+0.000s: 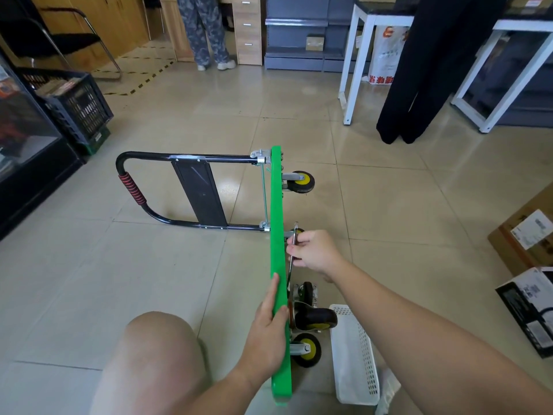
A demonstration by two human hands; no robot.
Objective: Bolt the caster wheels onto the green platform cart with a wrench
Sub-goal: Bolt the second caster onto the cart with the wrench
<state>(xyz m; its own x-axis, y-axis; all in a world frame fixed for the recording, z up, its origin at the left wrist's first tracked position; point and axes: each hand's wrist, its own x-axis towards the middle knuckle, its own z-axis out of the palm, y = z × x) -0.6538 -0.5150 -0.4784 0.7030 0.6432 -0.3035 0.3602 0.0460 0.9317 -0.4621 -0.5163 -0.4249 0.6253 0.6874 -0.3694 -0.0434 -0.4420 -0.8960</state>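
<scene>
A glossy tiled shop floor [179, 280] carries the work, and the green platform cart [276, 205] stands on it tipped up on one long edge, so that its underside faces right and the wheel mounts can be reached from the side. The right hand [314, 251] is curled round the shank of a slim steel wrench [292, 253], held close against the cart's underside about halfway along its length; the wrist is bent inward and the forearm reaches in from the lower right. The wrench head seems to sit at the caster [297, 232] half hidden behind the knuckles, which I judge to be the one being bolted. The left hand [269, 322] lies flat on the near stretch of the cart's upper edge, fingers straight along the left face and thumb across the top, gripping nothing, apparently to brace the deck against the wrench's push. Just right of the cart, near that hand, are more casters [314, 317], and whether all are bolted on I cannot tell. A white perforated basket [354, 354] sits right of them. At the cart's far end another caster [300, 181] sticks out rightward, while the black handle [134, 187] lies flat to the left. A bare knee [155, 354] rests left of the cart's near end.
</scene>
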